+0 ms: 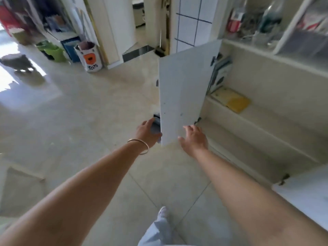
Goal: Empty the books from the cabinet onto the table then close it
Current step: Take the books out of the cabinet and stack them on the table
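Open cabinet door (184, 91) stands edge-on between both hands, blocking the left side; the lower shelf (248, 139) lies open, books (229, 96) crowding the upper left corner.

Cabinet door (184, 89): smooth, matt white panel with small dark specks on its face; hinges look like dark metal. Cabinet (266, 110) interior shelves: cream, smooth, low sheen. Books (230, 101) on the shelf: paper, the flat one with a matt yellow cover. Floor (88, 112): large pale tiles, glossy, reflecting window light. Bangle (140, 145) on the left wrist: thin polished metal. Toy bag (88, 57) by the doorway: white, looks like paper or coated cloth. Wall tiles (191, 23): white, glazed.
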